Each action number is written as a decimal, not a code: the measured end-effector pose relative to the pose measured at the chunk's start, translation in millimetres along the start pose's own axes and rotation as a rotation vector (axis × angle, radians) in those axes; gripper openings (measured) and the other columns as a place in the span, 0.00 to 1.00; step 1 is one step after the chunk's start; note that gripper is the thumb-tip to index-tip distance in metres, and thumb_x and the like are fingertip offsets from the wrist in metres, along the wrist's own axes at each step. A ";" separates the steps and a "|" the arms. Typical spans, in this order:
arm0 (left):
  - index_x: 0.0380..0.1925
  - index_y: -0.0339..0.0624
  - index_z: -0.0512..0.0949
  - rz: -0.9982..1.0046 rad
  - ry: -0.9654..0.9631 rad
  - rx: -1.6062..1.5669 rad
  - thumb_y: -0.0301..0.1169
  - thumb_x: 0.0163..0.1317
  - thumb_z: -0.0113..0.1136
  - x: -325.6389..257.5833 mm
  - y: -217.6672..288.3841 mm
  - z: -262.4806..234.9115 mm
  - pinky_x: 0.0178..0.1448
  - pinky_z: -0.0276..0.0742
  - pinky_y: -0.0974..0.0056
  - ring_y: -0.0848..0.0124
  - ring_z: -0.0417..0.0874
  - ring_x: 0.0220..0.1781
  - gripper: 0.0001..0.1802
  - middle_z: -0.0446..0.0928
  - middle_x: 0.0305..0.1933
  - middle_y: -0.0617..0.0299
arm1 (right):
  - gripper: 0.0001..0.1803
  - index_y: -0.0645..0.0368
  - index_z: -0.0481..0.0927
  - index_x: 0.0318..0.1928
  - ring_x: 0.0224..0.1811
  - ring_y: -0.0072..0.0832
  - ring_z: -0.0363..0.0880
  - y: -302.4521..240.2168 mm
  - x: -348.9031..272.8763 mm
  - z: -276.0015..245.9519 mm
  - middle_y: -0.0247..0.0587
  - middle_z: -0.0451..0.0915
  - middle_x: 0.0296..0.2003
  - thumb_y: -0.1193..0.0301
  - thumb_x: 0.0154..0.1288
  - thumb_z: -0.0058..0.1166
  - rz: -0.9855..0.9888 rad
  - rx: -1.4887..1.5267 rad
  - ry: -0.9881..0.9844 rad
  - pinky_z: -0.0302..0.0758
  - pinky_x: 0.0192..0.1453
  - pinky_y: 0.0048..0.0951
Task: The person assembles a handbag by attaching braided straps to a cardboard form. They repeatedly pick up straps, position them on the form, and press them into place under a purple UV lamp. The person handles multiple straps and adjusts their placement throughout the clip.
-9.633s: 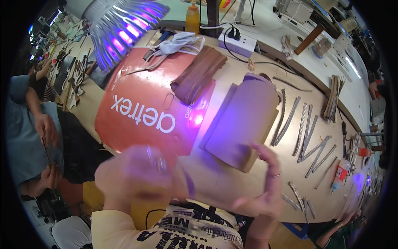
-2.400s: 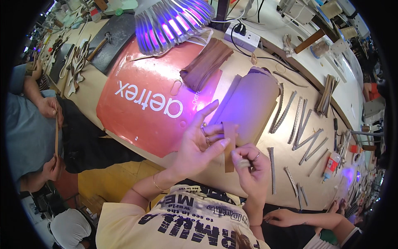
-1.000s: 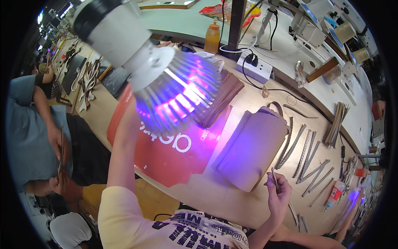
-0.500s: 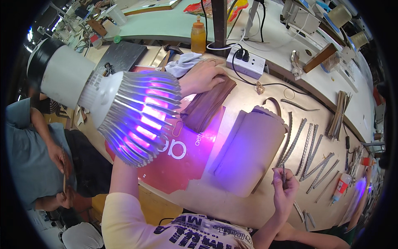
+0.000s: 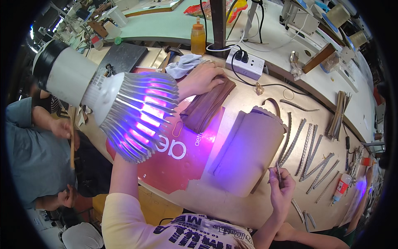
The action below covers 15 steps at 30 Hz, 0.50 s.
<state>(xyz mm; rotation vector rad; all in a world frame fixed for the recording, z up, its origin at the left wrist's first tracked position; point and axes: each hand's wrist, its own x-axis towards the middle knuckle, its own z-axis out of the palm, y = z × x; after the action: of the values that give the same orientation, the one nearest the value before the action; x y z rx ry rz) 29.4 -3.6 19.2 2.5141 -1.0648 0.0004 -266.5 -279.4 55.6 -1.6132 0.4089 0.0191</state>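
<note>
Strip stack [image 5: 209, 106] on sheet [image 5: 170, 176] — braids [image 5: 304, 150] right.

Left hand [image 5: 205, 79] — palm down, right hand [image 5: 282, 189] — pinching

Head-worn fisheye view, facing down, close above the workbench [image 5: 224, 202]

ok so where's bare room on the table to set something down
Mainly the table in front of the tan roll, right of the red sheet. A smaller patch lies between the short strips and the red-labelled bottle. It's crowded right of the roll, where braided strips spread past the right hand, and around the left hand, on the brown stack.
</note>
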 end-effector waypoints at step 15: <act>0.33 0.40 0.75 -0.002 -0.074 -0.088 0.28 0.54 0.67 18.4 -8.2 3.4 0.52 0.71 0.55 0.55 0.76 0.49 0.10 0.77 0.41 0.54 | 0.05 0.65 0.80 0.40 0.27 0.10 0.67 -24.0 6.3 -6.3 0.25 0.74 0.26 0.74 0.69 0.57 -0.022 -0.095 0.048 0.62 0.30 0.14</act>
<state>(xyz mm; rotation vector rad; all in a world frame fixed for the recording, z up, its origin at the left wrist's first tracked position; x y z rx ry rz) 47.6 -12.4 15.9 2.4533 -1.0672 -0.1384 -255.5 -286.4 77.6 -1.7147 0.4330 -0.0171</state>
